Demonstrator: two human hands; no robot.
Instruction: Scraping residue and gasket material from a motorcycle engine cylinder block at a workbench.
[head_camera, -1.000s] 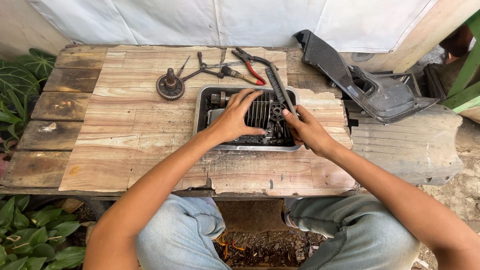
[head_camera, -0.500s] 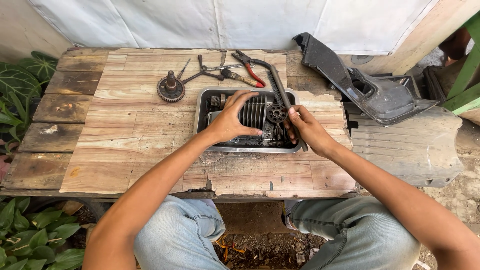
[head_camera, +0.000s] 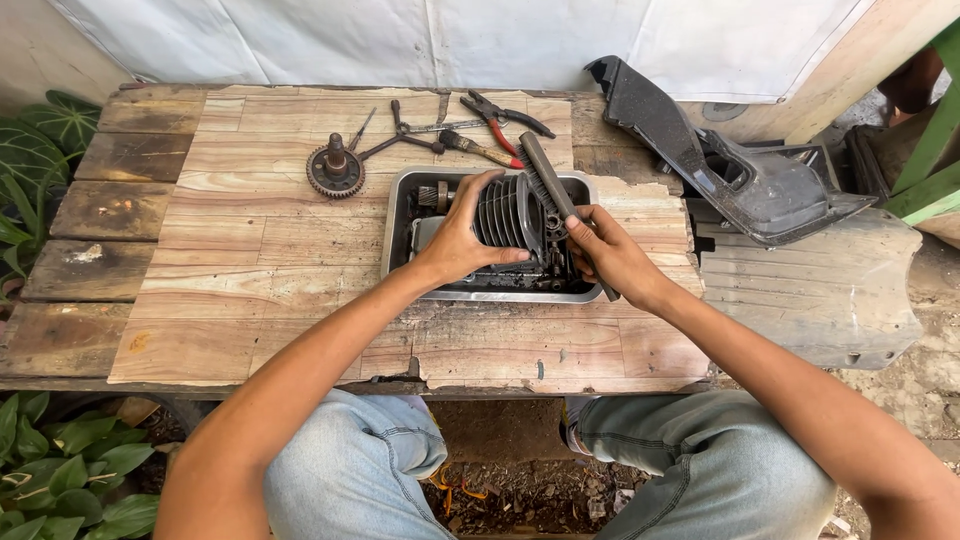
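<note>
Now left hand (head_camera: 462, 238) closed on side of ribbed metal part (head_camera: 508, 215), tipped up inside metal tray (head_camera: 500, 294). Right hand (head_camera: 605, 253) wrapped round long dark tool (head_camera: 546, 175), touching part. Tray on wooden table (head_camera: 250, 260). Gear (head_camera: 334, 170), pliers (head_camera: 500, 118) lying behind tray.

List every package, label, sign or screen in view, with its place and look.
None in view: no package, label, sign or screen.
The table holds only a metal tray, loose tools and a gear; the hands work on a finned part.
</note>
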